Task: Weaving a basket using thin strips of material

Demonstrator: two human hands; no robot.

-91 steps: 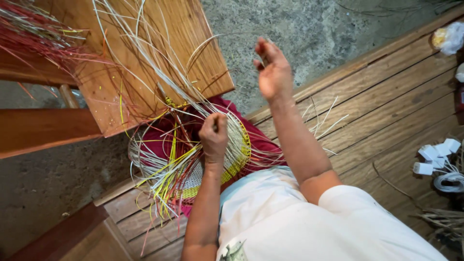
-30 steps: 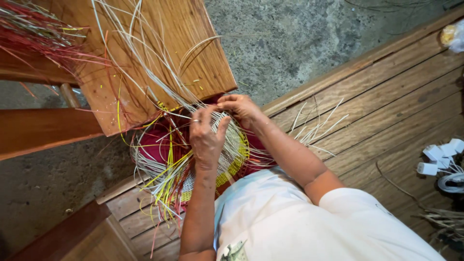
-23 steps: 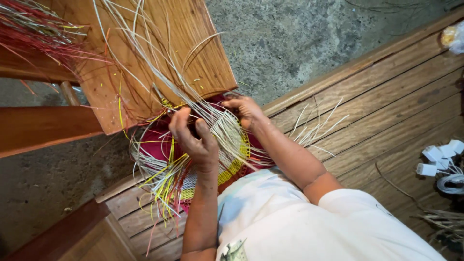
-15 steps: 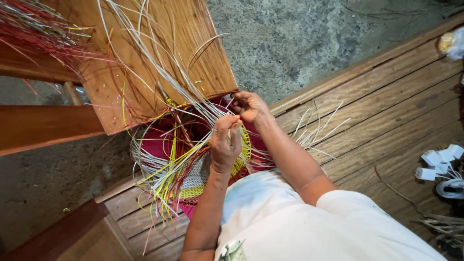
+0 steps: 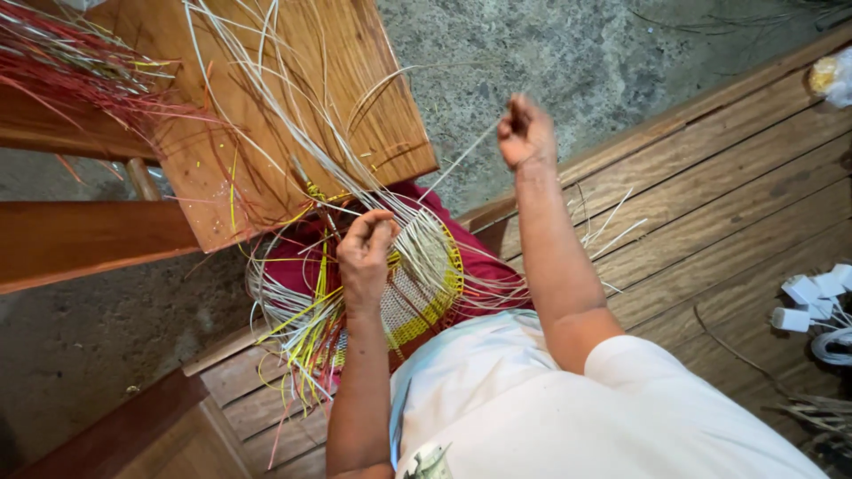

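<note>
A half-woven basket (image 5: 417, 284) of pale and yellow strips lies on my lap over a dark red cloth (image 5: 484, 266). My left hand (image 5: 366, 253) rests on the weave, its fingers pinched on the strips near the basket's middle. My right hand (image 5: 525, 131) is raised up and to the right, closed on one pale strip (image 5: 457, 164) that runs taut from the weave to it. Many loose strips (image 5: 266, 115) fan out from the basket over the wooden table.
A wooden table (image 5: 293, 80) stands just ahead, with red strips (image 5: 71, 66) bundled at its left. Wooden floorboards (image 5: 710, 204) run to the right, with white plastic pieces (image 5: 812, 297) on them. Grey concrete floor (image 5: 577, 53) lies beyond.
My right hand has left the basket and pulled a pale strip up and out to the right. The left hand has stayed on the weave, shifting slightly.
</note>
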